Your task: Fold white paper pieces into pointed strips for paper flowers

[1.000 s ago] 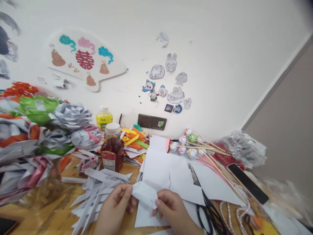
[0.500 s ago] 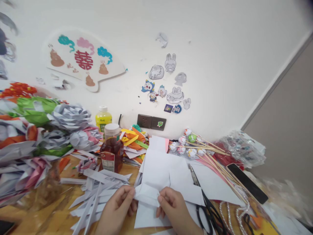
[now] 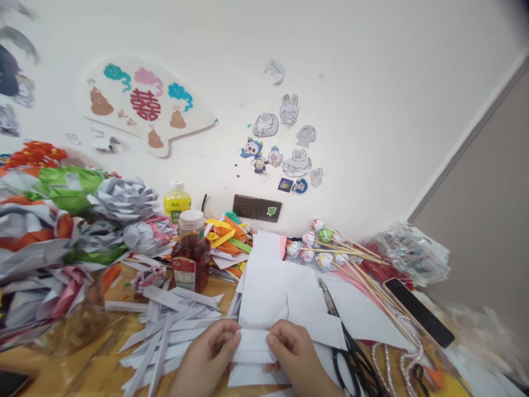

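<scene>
Between my two hands is a small folded piece of white paper (image 3: 253, 346), with a crease running across it. My left hand (image 3: 209, 353) pinches its left end between thumb and fingers. At the right end, my right hand (image 3: 295, 353) pinches it the same way. Beneath lie larger white sheets (image 3: 264, 281), partly covered by my hands. Black-handled scissors (image 3: 351, 342) rest on the sheets to the right of my right hand. Left of my left hand is a loose pile of white paper strips (image 3: 165, 325).
A brown bottle (image 3: 190, 259) and a yellow-labelled bottle (image 3: 177, 201) stand behind the strips. Large paper flowers (image 3: 124, 198) crowd the left. On the right are small paper flowers on sticks (image 3: 324, 258), a phone (image 3: 419, 311) and bead strings (image 3: 407, 358). A wall rises behind.
The small paper has turned from slanted to level. My left hand has shifted a little right, bringing my hands closer together.
</scene>
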A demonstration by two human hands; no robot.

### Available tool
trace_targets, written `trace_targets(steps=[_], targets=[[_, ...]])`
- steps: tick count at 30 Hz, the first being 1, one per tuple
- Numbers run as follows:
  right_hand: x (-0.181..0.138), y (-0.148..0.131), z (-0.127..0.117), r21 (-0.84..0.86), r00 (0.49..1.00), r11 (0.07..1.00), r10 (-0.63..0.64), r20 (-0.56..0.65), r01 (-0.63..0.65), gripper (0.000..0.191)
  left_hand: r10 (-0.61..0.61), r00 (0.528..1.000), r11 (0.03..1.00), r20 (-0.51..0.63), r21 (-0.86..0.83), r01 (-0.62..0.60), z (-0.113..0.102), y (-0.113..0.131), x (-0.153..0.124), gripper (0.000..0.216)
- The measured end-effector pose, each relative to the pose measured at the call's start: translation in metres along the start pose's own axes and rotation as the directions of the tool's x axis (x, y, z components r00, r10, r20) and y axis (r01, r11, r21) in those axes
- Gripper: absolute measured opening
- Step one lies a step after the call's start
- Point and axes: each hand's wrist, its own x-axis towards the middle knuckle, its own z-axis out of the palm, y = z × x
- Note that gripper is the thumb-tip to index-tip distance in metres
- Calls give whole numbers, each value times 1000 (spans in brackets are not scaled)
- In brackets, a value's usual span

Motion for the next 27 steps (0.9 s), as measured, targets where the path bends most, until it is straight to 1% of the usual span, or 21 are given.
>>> trace_targets(steps=[5, 10, 13, 19, 22, 24, 27], targets=[[0, -1, 0, 44, 1000, 999, 6, -1, -6, 35, -8, 1000, 999, 7, 43, 7, 0, 2, -1, 19], [1, 0, -1, 83, 1000, 997, 6, -25, -3, 35, -32, 999, 999, 41, 33, 31, 0, -1, 1, 24], [1, 0, -2, 93, 1000, 996, 8, -7, -7, 34, -41, 998, 998, 43, 51, 39, 0, 2, 0, 26], [1, 3, -1, 49, 1000, 999, -8, 23, 7, 31, 11, 1000, 992, 7, 125, -11, -1, 1, -2, 30], [1, 2, -1, 50, 1000, 999, -16, 25, 15, 31, -57, 998, 994, 4, 98, 56, 1, -2, -3, 32], [1, 1, -2, 82, 1000, 997, -8, 7, 7, 31, -94, 995, 994, 15, 53, 93, 2, -3, -2, 31], [4, 2, -2, 153, 1000, 988, 2, -17, 0, 32, -73, 995, 997, 68, -30, 76, 3, -5, 0, 27]])
